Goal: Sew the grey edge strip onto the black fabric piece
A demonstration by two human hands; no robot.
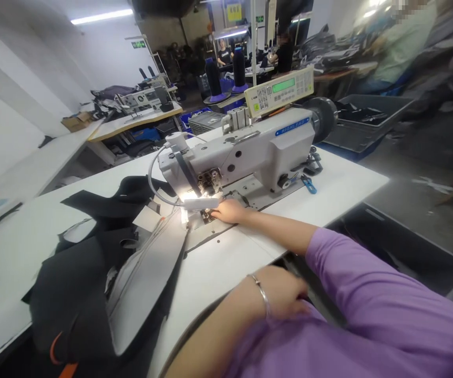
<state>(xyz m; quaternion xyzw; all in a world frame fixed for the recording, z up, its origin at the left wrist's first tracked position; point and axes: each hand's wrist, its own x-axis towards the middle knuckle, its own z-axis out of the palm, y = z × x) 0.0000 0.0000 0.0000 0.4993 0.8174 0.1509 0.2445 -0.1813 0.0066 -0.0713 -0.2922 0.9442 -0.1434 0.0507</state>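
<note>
My right hand (229,210) reaches under the head of a sewing machine (246,144). Its fingers are drawn together near the needle plate, beside a small lit lamp (201,203); whatever they may pinch is hidden. Close to my body, my left hand (284,291) is curled in front of the purple shirt (289,346), its fingertips mostly out of sight. Left of the needle area lies a black and light grey fabric piece (147,278) with sewn seams, draping over the table's front edge. Neither hand touches it.
Blue-handled snips (309,185) lie on the white table (226,262) near the machine's base. A control panel (280,92) sits on top. Black thread cones (212,79) stand behind. At right is a grey bin (384,110); a person in light green (405,50) sits beyond.
</note>
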